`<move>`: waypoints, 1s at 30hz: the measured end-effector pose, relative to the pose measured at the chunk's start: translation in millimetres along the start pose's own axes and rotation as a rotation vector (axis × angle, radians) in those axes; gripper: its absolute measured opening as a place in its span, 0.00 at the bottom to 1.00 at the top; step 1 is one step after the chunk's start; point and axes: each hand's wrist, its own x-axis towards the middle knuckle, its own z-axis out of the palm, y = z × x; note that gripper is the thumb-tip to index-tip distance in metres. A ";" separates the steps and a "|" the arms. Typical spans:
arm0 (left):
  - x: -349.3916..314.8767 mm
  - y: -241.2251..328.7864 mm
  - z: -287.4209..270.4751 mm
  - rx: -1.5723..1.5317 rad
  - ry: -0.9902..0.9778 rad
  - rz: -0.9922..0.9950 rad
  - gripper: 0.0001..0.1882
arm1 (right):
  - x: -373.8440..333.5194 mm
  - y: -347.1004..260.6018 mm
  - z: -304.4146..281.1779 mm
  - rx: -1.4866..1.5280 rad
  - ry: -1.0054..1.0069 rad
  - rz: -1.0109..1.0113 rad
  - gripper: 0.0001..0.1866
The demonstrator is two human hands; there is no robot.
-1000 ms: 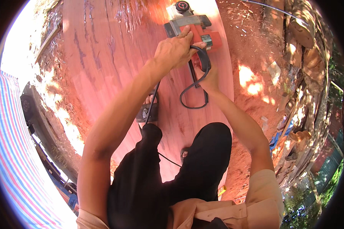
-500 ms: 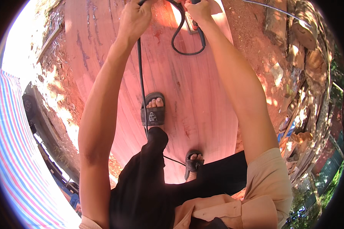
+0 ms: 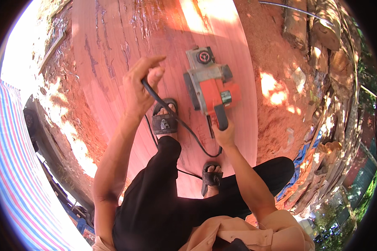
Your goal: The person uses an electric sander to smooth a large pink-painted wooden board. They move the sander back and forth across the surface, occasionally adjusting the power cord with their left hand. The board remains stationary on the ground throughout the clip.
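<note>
An orange and grey electric planer rests on a broad reddish wooden slab, right of the middle. My right hand is wrapped round its black rear handle. The black power cord loops from below that handle up to my left hand, which is raised to the planer's left. The cord runs through the left hand, with its fingers partly curled round it and the index finger pointing right. Another stretch of cord passes by my sandalled feet, which stand on the slab.
Reddish soil borders the slab. Cut logs and stacked branches lie along the right side. A striped sheet hangs at the left, near a dark tyre. Dark cracks or wet streaks mark the slab's far left part.
The planer has come from the far edge towards me, with my right hand on its handle. My left hand has also moved nearer, the cord still in it.
</note>
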 end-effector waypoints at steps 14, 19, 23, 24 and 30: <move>-43.5 -3.2 71.1 0.353 -0.554 0.118 0.36 | 23.9 -14.3 42.8 0.034 0.058 -0.130 0.11; -0.6 -12.4 74.6 0.456 -0.462 0.016 0.36 | 85.9 -60.5 67.3 0.065 0.058 -0.223 0.13; 44.4 -29.8 74.7 0.470 -0.416 -0.028 0.37 | 126.4 -89.9 80.8 0.005 0.072 -0.225 0.14; 55.3 -33.0 74.9 0.471 -0.398 -0.049 0.36 | 138.5 -97.3 85.9 -0.009 0.083 -0.246 0.14; 108.5 -52.1 68.1 0.397 -0.202 -0.104 0.32 | 215.3 -143.9 113.6 0.066 0.077 -0.322 0.11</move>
